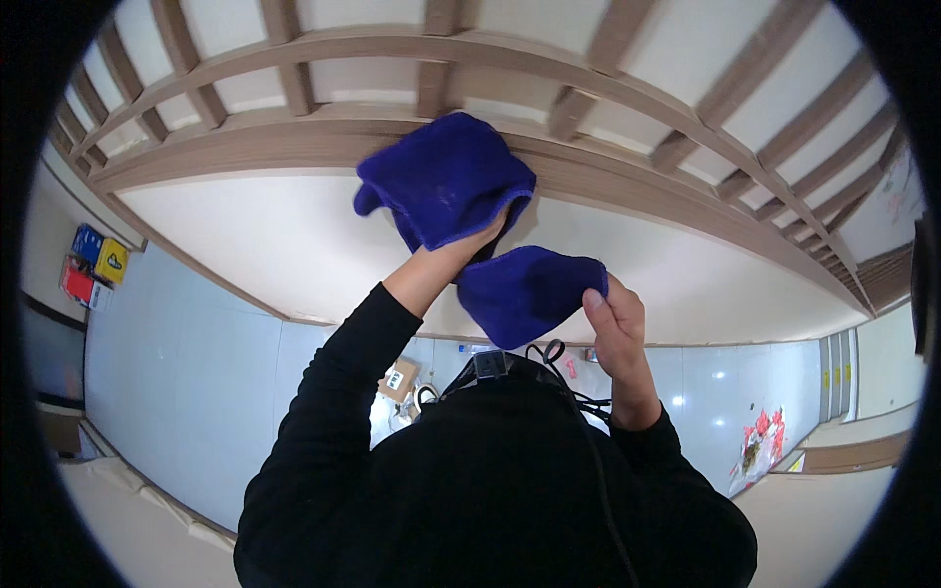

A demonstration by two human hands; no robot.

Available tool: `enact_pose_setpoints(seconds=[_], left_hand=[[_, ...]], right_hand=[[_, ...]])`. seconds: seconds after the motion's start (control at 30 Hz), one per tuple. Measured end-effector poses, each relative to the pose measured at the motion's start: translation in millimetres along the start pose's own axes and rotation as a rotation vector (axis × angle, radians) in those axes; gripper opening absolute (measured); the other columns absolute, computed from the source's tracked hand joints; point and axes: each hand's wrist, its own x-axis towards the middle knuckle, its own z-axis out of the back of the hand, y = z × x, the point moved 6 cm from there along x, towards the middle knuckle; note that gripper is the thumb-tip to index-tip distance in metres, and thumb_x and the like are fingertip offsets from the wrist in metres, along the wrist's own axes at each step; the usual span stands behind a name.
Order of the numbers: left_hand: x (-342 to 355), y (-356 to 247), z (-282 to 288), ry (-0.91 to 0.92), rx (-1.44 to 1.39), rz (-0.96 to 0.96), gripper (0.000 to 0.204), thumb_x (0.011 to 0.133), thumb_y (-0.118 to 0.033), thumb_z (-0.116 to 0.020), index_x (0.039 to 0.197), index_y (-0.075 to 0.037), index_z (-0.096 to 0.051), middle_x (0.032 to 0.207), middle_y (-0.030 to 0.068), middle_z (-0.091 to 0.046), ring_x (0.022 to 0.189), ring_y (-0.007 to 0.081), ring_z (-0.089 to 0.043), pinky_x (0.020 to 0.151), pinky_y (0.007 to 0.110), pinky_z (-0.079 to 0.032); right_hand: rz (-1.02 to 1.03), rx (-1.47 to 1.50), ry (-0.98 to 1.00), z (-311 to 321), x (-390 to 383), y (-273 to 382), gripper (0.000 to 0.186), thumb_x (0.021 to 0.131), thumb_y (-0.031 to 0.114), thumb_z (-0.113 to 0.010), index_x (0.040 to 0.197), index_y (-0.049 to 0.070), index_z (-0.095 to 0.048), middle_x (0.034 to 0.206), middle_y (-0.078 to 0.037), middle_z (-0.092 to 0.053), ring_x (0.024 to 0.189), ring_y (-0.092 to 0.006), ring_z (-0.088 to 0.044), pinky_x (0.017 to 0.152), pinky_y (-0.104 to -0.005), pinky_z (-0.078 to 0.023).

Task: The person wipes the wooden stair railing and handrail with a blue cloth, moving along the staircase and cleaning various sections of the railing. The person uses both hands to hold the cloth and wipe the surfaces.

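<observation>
A soft purple cloth (pixel 446 181) is by the far brown wooden rail (pixel 245 147). The right hand (pixel 619 328) pinches its near right edge; cloth hides most of the left hand (pixel 493 229), so I can't tell its grip. Maybe it's wiping; next needs flat cloth.

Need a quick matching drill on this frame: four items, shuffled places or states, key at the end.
1. wooden lattice
2. right grip
3. left grip
4. cardboard box

A. mostly hidden by the purple cloth
B. down at floor level
C. brown, across the top of the picture
D. pinching the cloth's edge, thumb showing

Pairs: 1-C, 2-D, 3-A, 4-B
</observation>
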Motion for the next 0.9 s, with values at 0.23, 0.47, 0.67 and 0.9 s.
enact_pose_setpoints(seconds=[0.23,0.47,0.67,0.9], left_hand=[[8,-73,-90,-0.09,0.054,-0.164,0.044,0.083,-0.024,-0.069,0.122,-0.006,-0.06,0.126,0.017,-0.057,0.122,0.0368,-0.049,0.109,0.045,-0.032],[24,-136,-164,-0.039,0.051,-0.022,0.034,0.086,-0.021,-0.062,0.116,-0.005,-0.063,0.12,0.0178,-0.06,0.114,0.0397,-0.054,0.104,0.047,-0.037],[26,-189,-201,-0.04,0.049,-0.205,0.022,0.083,-0.019,-0.062,0.101,-0.007,-0.067,0.111,0.0186,-0.062,0.108,0.0389,-0.054,0.096,0.047,-0.04],[24,-193,-188,0.088,0.406,-0.323,0.034,0.085,-0.027,-0.063,0.114,-0.008,-0.063,0.12,0.0189,-0.058,0.119,0.0399,-0.048,0.107,0.05,-0.031]], right_hand=[[0.051,0.062,-0.345,110,-45,-28,0.035,0.1,0.012,-0.043,0.127,-0.01,-0.05,0.119,-0.011,-0.06,0.109,-0.0165,-0.055,0.099,-0.0296,-0.039],[0.087,0.478,-0.55,213,-93,-55,0.033,0.104,0.019,-0.036,0.123,-0.003,-0.053,0.113,-0.009,-0.063,0.105,-0.0136,-0.058,0.092,-0.0267,-0.043],[0.238,0.846,-0.425,274,-110,-89,0.011,0.101,0.015,-0.047,0.091,0.014,-0.051,0.086,0.004,-0.053,0.083,-0.0041,-0.051,0.08,-0.0246,-0.043],[0.294,0.726,-0.748,297,-104,-81,0.016,0.102,0.016,-0.046,0.087,0.015,-0.049,0.079,0.005,-0.045,0.075,-0.005,-0.042,0.072,-0.0233,-0.036]])
